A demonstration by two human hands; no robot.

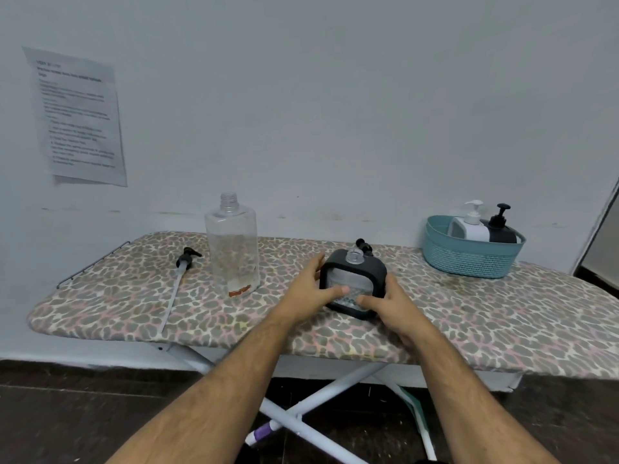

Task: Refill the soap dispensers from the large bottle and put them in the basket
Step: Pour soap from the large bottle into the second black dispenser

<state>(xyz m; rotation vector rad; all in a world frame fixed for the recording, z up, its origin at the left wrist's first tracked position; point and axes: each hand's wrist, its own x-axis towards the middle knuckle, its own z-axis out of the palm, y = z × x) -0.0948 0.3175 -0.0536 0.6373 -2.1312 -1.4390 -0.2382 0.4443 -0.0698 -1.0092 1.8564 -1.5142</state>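
**Both hands on an uncapped dispenser at the middle of the board**

The person's left hand (310, 289) and right hand (390, 301) held a black-framed soap dispenser (353, 283) between them, near the front edge of an ironing board (502, 316) covered in a leopard-print cloth. The left hand's fingers curled round the dispenser's left side, with the thumb laid across its clear front face. The right hand wrapped the lower right corner, its thumb also on the front. The dispenser stood tilted slightly toward the camera, and its clear neck was open, with no pump fitted. Just behind it, touching or nearly touching its top, lay a small black pump head (363, 245).

To the left stood the large clear bottle (232, 249), upright and uncapped, with only a little liquid low inside and a reddish strip near its base. Further left, a black pump with a long white tube (179, 279) lay flat on the board, the tube pointing toward the front edge.

At the far right of the board sat a teal basket (469, 259). Inside it stood two dispensers side by side, a white dispenser (469, 227) on the left and a black dispenser (500, 229) on the right, each with its pump on.

A printed sheet (78, 117) hung on the wall at the left; its text was too blurred to read.
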